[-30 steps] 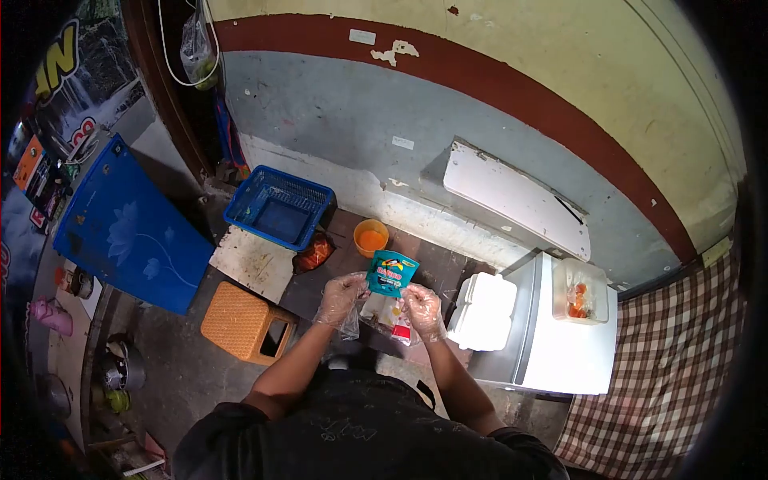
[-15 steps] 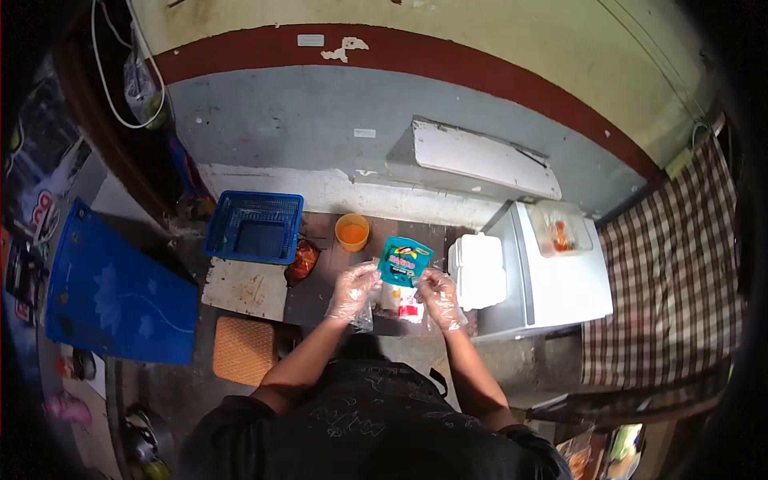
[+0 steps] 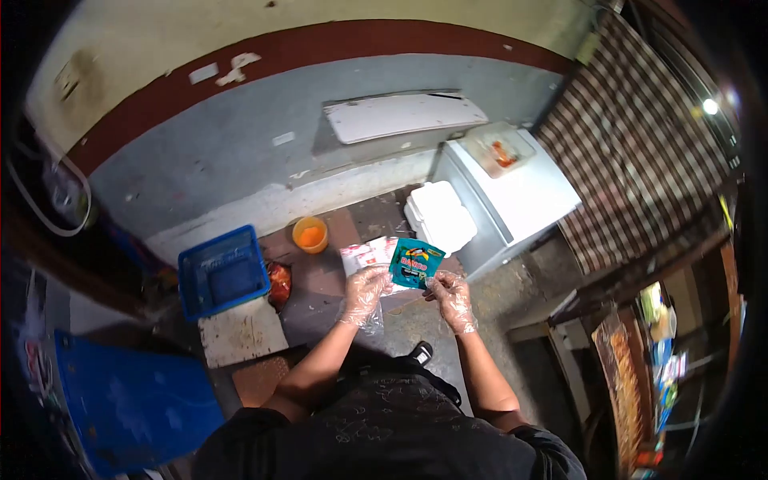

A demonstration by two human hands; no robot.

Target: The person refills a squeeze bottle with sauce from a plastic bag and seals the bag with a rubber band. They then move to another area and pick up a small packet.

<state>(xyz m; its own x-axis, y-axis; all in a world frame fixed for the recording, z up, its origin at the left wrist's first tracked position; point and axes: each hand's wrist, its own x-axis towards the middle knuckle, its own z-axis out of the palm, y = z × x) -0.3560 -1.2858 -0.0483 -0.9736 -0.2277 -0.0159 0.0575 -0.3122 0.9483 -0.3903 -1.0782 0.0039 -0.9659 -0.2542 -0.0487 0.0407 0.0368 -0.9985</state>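
A teal printed pouch (image 3: 417,264) is held up in front of me between both hands, its printed face toward me. My left hand (image 3: 366,293), in a clear plastic glove, is closed with its fingertips at the pouch's left lower edge. On the opposite side, my right hand (image 3: 452,301), gloved the same way, pinches the lower right corner. Behind the pouch and just above my left hand shows a white packet with red print (image 3: 370,254), partly covered by the pouch.
An orange-yellow cup (image 3: 310,235) with orange contents stands on the low table near a blue basket (image 3: 224,270). White foam boxes (image 3: 440,218) sit beside a small white fridge (image 3: 524,192), which carries a clear container (image 3: 500,150). Wooden shelving (image 3: 620,376) stands at the right.
My view has swung right and tilted, bringing the shelving and my shoe into sight. Both hands still hold the teal pouch, and more of the white packet shows at its left.
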